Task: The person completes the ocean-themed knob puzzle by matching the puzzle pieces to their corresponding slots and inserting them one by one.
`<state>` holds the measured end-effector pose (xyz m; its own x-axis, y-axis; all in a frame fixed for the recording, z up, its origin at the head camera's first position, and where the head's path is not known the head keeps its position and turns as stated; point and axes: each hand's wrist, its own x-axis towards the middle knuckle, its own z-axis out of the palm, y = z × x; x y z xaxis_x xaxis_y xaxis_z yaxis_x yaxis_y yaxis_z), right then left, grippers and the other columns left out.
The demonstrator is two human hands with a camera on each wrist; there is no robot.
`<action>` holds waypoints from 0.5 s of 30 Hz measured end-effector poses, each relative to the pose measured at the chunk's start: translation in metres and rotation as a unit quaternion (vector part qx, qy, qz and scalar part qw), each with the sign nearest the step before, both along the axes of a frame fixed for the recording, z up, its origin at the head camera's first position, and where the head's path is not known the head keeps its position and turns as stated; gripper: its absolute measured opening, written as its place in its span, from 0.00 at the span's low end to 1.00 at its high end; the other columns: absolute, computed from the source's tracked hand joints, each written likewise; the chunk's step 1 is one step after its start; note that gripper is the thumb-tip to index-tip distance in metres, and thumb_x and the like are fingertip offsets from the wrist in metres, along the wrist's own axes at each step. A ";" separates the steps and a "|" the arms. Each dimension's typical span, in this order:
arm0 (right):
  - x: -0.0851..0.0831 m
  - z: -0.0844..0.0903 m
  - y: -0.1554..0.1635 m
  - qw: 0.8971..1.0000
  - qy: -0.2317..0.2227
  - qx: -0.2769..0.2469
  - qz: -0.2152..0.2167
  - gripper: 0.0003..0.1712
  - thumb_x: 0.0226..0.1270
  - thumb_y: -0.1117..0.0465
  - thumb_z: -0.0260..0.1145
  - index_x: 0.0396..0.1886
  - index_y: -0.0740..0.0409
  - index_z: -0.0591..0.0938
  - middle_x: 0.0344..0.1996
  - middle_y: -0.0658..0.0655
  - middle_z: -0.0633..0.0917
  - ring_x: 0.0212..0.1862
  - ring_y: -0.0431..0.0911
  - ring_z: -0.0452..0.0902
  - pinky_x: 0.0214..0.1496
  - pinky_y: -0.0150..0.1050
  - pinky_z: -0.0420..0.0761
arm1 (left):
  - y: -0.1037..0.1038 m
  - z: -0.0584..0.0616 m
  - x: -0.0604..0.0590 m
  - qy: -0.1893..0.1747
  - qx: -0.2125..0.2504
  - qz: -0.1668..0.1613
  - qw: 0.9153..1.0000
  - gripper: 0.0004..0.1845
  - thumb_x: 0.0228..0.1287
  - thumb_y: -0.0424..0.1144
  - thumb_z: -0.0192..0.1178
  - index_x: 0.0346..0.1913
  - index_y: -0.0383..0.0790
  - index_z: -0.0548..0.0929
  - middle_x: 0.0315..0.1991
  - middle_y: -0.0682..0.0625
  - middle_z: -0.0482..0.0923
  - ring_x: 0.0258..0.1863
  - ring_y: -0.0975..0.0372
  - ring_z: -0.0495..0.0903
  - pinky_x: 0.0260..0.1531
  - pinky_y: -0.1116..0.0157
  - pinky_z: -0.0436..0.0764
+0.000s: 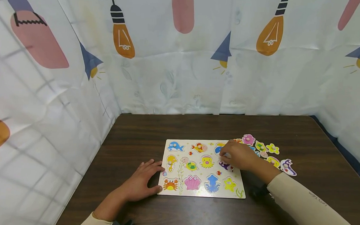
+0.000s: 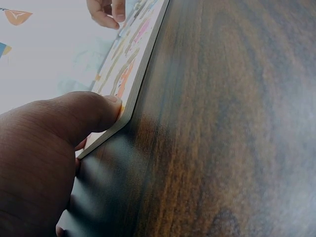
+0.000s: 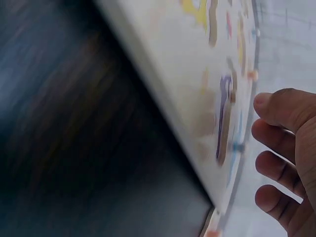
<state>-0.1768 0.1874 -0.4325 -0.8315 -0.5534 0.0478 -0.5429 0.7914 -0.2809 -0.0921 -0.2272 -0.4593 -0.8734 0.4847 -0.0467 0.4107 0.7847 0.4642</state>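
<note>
A white wooden peg puzzle board [image 1: 201,173] with sea-animal shapes lies flat on the brown table. My left hand [image 1: 141,182] rests at its left edge, fingers extended, while the thumb [image 2: 101,111] touches the lower left corner. Over the board's upper right part is my right hand [image 1: 238,156], fingers loosely bent; the right wrist view shows nothing between these fingers [image 3: 274,136]. Just below them is a purple piece [image 1: 225,165], partly covered by the hand. A blue and yellow fish [image 1: 218,149] shows beside the fingertips.
Several loose knobbed pieces lie right of the board, among them a pink piece [image 1: 248,139], a yellow flower-like piece [image 1: 272,149] and a purple-and-white piece [image 1: 287,167]. The right forearm partly hides this group. A patterned white curtain [image 1: 175,76] hangs behind the table [image 1: 143,127].
</note>
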 end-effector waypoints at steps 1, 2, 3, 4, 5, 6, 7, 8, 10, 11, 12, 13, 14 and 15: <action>0.000 -0.001 0.004 1.000 0.003 -0.002 -0.001 0.07 0.64 0.54 0.76 0.40 0.46 0.92 0.39 0.44 0.85 0.46 0.43 0.78 0.42 0.40 0.84 | 0.000 0.000 0.000 0.000 0.000 0.000 1.000 0.32 0.63 0.56 0.70 0.67 0.52 0.75 0.76 0.49 0.64 0.78 0.45 0.55 0.73 0.35 0.49; -0.001 -0.001 0.008 1.000 0.005 -0.003 -0.002 0.07 0.64 0.54 0.76 0.41 0.47 0.92 0.40 0.44 0.85 0.47 0.44 0.78 0.43 0.41 0.84 | 0.000 0.000 0.000 0.000 0.000 0.000 1.000 0.32 0.63 0.56 0.70 0.67 0.52 0.75 0.76 0.49 0.64 0.78 0.45 0.55 0.73 0.35 0.49; -0.002 -0.002 0.012 1.000 0.009 -0.003 -0.002 0.08 0.64 0.54 0.76 0.41 0.47 0.92 0.40 0.44 0.86 0.48 0.44 0.79 0.43 0.41 0.84 | 0.000 0.000 0.000 0.000 0.000 0.001 1.000 0.32 0.63 0.56 0.69 0.67 0.53 0.75 0.76 0.49 0.64 0.78 0.45 0.55 0.73 0.35 0.49; -0.003 -0.002 0.016 1.000 0.010 -0.003 -0.004 0.08 0.64 0.54 0.76 0.41 0.48 0.92 0.40 0.45 0.86 0.48 0.45 0.79 0.44 0.42 0.84 | 0.000 -0.001 0.000 0.000 0.001 0.000 1.000 0.32 0.63 0.57 0.69 0.67 0.53 0.75 0.76 0.49 0.64 0.78 0.45 0.55 0.73 0.35 0.49; -0.004 -0.003 0.020 1.000 0.011 -0.002 -0.007 0.08 0.64 0.54 0.76 0.42 0.48 0.92 0.41 0.45 0.86 0.49 0.46 0.79 0.44 0.43 0.85 | -0.001 -0.001 0.000 0.000 0.001 0.000 1.000 0.31 0.63 0.57 0.69 0.67 0.53 0.75 0.76 0.49 0.64 0.78 0.45 0.55 0.73 0.34 0.49; -0.004 -0.003 0.024 1.000 0.012 -0.002 -0.009 0.09 0.63 0.54 0.76 0.42 0.49 0.91 0.41 0.46 0.86 0.49 0.46 0.79 0.45 0.45 0.85 | -0.001 -0.001 0.000 0.000 0.002 0.000 1.000 0.31 0.63 0.57 0.69 0.67 0.53 0.75 0.76 0.50 0.64 0.78 0.45 0.55 0.73 0.34 0.49; -0.005 -0.003 0.028 1.000 0.014 -0.002 -0.012 0.09 0.63 0.55 0.76 0.42 0.49 0.91 0.41 0.46 0.87 0.49 0.47 0.79 0.46 0.46 0.85 | -0.001 -0.001 0.000 0.000 0.002 -0.001 1.000 0.31 0.63 0.57 0.69 0.67 0.53 0.75 0.76 0.50 0.64 0.78 0.45 0.55 0.73 0.34 0.49; -0.006 -0.003 0.032 1.000 0.017 -0.001 -0.015 0.08 0.63 0.55 0.76 0.42 0.49 0.91 0.41 0.46 0.87 0.49 0.48 0.80 0.48 0.48 0.85 | -0.001 -0.001 0.000 0.000 0.002 -0.001 1.000 0.31 0.63 0.57 0.69 0.67 0.53 0.75 0.76 0.50 0.64 0.78 0.45 0.55 0.73 0.34 0.49; -0.006 -0.003 0.040 0.999 0.026 0.002 -0.022 0.08 0.63 0.56 0.77 0.42 0.48 0.91 0.42 0.47 0.87 0.49 0.48 0.81 0.49 0.50 0.85 | -0.001 -0.002 0.000 -0.001 0.002 -0.002 1.000 0.31 0.63 0.56 0.69 0.67 0.53 0.75 0.76 0.50 0.64 0.78 0.45 0.54 0.73 0.35 0.49; -0.007 -0.003 0.045 0.999 0.030 0.003 -0.025 0.08 0.63 0.56 0.77 0.42 0.48 0.91 0.42 0.47 0.87 0.48 0.47 0.81 0.48 0.51 0.85 | -0.001 -0.002 0.000 -0.002 0.002 -0.002 1.000 0.31 0.64 0.56 0.69 0.67 0.53 0.75 0.76 0.50 0.64 0.78 0.45 0.54 0.73 0.35 0.49; -0.007 -0.003 0.049 0.999 0.035 0.004 -0.029 0.08 0.63 0.57 0.77 0.42 0.48 0.91 0.41 0.47 0.87 0.47 0.47 0.80 0.47 0.50 0.85 | -0.001 -0.002 0.000 -0.002 0.001 -0.003 1.000 0.31 0.64 0.56 0.69 0.67 0.52 0.75 0.76 0.50 0.64 0.78 0.45 0.54 0.73 0.35 0.49; -0.007 -0.003 0.053 0.999 0.040 0.005 -0.035 0.08 0.63 0.57 0.77 0.41 0.47 0.91 0.41 0.47 0.87 0.47 0.47 0.80 0.45 0.49 0.86 | -0.001 -0.002 0.000 -0.002 0.001 -0.003 1.000 0.31 0.64 0.56 0.69 0.68 0.52 0.75 0.76 0.50 0.64 0.78 0.45 0.54 0.73 0.35 0.48; -0.008 -0.002 0.057 0.998 0.044 0.007 -0.041 0.08 0.63 0.57 0.77 0.41 0.47 0.91 0.41 0.47 0.87 0.47 0.47 0.80 0.44 0.49 0.86 | -0.001 -0.002 0.000 -0.002 0.001 -0.004 1.000 0.31 0.64 0.56 0.69 0.68 0.52 0.74 0.76 0.50 0.63 0.78 0.45 0.54 0.73 0.35 0.48; -0.008 -0.001 0.061 0.998 0.045 0.008 -0.047 0.08 0.62 0.57 0.77 0.41 0.47 0.91 0.41 0.47 0.87 0.46 0.47 0.79 0.41 0.48 0.86 | -0.002 -0.002 0.000 -0.002 0.002 -0.004 1.000 0.31 0.64 0.56 0.69 0.68 0.52 0.74 0.76 0.50 0.64 0.78 0.45 0.54 0.73 0.35 0.48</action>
